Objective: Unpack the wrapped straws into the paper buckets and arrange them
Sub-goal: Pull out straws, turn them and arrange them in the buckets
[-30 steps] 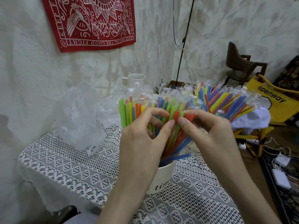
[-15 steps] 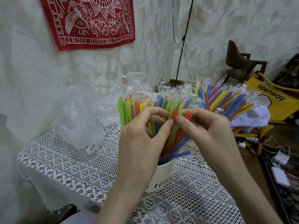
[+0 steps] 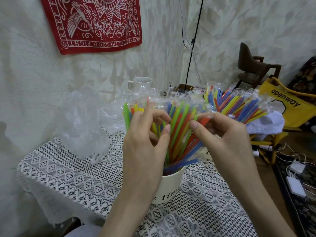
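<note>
A white paper bucket point(image 3: 171, 184) stands on the lace tablecloth, packed with wrapped coloured straws point(image 3: 177, 134) that fan upward. My left hand point(image 3: 145, 151) reaches into the left side of the bunch, with fingers and thumb curled round a few yellow and green straws. My right hand point(image 3: 227, 141) pinches the wrapped top of an orange straw point(image 3: 203, 120) between thumb and forefinger. Behind my right hand, a second bucket point(image 3: 207, 152) is mostly hidden. It holds more wrapped straws point(image 3: 239, 106) splayed to the right.
Crumpled clear plastic bags point(image 3: 82, 124) lie on the table's left. A white mug point(image 3: 142, 83) stands at the back by the wall. To the right are a yellow folding chair point(image 3: 294, 110) and white chargers with cables point(image 3: 295, 185) on the floor.
My two thumbs, which met at the orange straw, have drawn apart. The right hand has shifted slightly right with the straw's top.
</note>
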